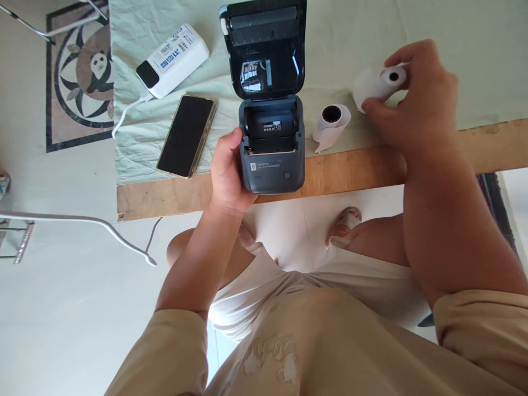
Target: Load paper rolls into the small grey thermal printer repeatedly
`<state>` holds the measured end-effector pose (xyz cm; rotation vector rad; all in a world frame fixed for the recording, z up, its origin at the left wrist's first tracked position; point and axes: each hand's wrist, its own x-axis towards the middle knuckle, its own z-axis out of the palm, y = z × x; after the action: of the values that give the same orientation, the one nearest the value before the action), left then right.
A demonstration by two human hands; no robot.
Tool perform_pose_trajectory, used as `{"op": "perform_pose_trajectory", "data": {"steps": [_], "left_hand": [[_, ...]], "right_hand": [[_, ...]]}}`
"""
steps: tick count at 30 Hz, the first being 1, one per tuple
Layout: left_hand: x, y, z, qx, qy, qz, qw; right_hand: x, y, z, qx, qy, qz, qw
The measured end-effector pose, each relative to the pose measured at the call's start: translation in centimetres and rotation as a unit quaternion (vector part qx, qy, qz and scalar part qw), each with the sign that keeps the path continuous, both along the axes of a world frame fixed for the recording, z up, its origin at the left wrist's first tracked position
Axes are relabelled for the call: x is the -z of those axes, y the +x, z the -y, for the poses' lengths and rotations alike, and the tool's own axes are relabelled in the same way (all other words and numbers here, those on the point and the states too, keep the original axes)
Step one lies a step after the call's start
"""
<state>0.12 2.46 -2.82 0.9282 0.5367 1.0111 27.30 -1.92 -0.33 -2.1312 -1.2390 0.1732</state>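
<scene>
My left hand (231, 173) grips a dark portable label printer (272, 165) by its left side, near the table's front edge. The printer's lid (266, 49) stands swung up, and its paper bay shows no roll inside. Over the cloth to the right, my right hand (424, 99) pinches a small white paper roll (390, 82) between thumb and fingers. A loose end of its paper trails to the left. Between the printer and my right hand, a second paper roll (330, 124) stands upright with its dark core facing up and a torn end hanging.
Left of the printer lie a black phone (186, 136) and a white power bank (173, 59) with a white cable plugged in. A pale green cloth (342, 44) covers the table, leaving a bare wooden edge (350, 165) in front. My legs are below that edge.
</scene>
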Motion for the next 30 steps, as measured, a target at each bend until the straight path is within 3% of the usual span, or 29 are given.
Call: {"op": "perform_pose_trajectory", "data": {"steps": [3, 6, 7, 10, 14, 18, 21, 23, 26, 28, 30], "left_hand": [[0.0, -0.1, 0.0, -0.006, -0.013, -0.012, 1.0], [-0.1, -0.1, 0.1, -0.006, -0.027, -0.022, 0.999], [-0.2, -0.1, 0.2, -0.008, -0.029, -0.025, 0.999], [-0.5, 0.1, 0.4, -0.008, -0.035, -0.031, 0.999], [-0.5, 0.2, 0.5, 0.005, -0.028, -0.011, 1.0], [-0.4, 0.2, 0.5, -0.004, -0.025, -0.011, 1.0], [-0.3, 0.2, 0.5, -0.007, -0.021, -0.017, 1.0], [-0.4, 0.2, 0.5, -0.003, -0.024, -0.04, 0.999], [-0.4, 0.3, 0.6, -0.003, -0.022, -0.078, 0.997], [-0.4, 0.3, 0.7, -0.004, -0.017, -0.076, 0.997], [-0.4, 0.4, 0.8, 0.005, -0.014, -0.049, 0.999]], "right_hand": [[-0.7, -0.8, 1.0, -0.018, 0.028, -0.004, 0.999], [-1.5, -2.8, 2.2, -0.086, 0.213, 0.032, 0.973], [-1.5, -3.6, 2.4, -0.119, 0.235, 0.038, 0.964], [-0.7, -5.8, 2.1, -0.192, 0.134, 0.047, 0.971], [0.7, -7.0, 0.8, -0.153, -0.053, 0.028, 0.986], [0.6, -6.6, 0.7, -0.153, -0.067, 0.035, 0.985], [0.3, -6.0, 1.0, -0.167, -0.008, -0.006, 0.986], [0.0, -5.9, 1.2, -0.169, 0.093, -0.059, 0.979], [-1.1, -6.3, 1.6, -0.185, 0.238, -0.103, 0.948], [-2.0, -7.0, 2.0, -0.208, 0.278, -0.084, 0.934], [-2.8, -7.9, 2.4, -0.226, 0.272, -0.039, 0.934]]}}
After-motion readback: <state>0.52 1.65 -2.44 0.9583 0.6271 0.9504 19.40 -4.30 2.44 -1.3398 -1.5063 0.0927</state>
